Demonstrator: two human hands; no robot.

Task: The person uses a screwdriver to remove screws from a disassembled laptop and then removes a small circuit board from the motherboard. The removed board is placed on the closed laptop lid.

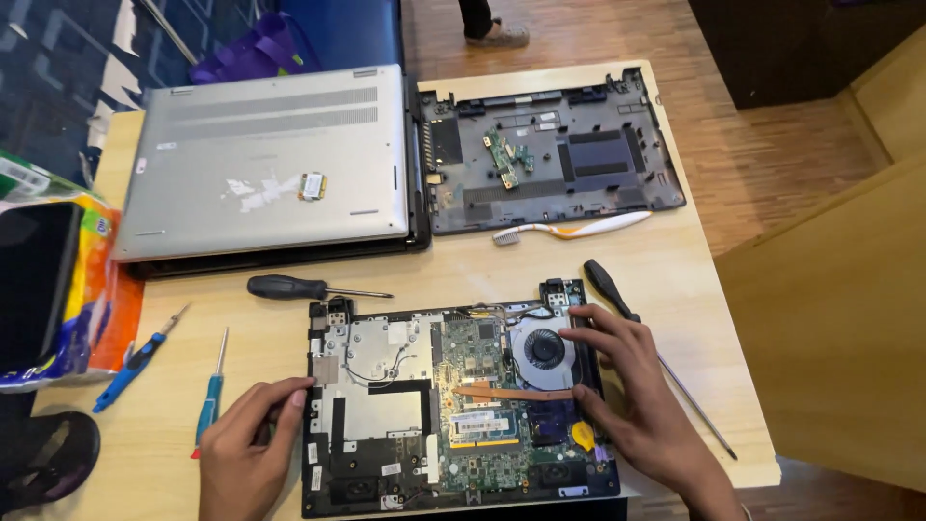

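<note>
An opened laptop chassis (371, 410) lies at the table's near edge, with a green circuit board, a memory stick, a copper heat pipe and a round cooling fan (542, 349) exposed. My left hand (249, 453) rests against the chassis's left edge, fingers curled on the frame. My right hand (639, 396) lies on the right side, with fingertips touching the fan housing and the end of the heat pipe. Neither hand holds a tool.
A closed silver laptop (265, 159) and a dark bottom cover (550, 150) lie at the back. A toothbrush (579, 228), a black screwdriver (313, 287), a long black screwdriver (617, 294) and two blue screwdrivers (210, 396) lie around. A colourful bag (68, 280) sits at the left.
</note>
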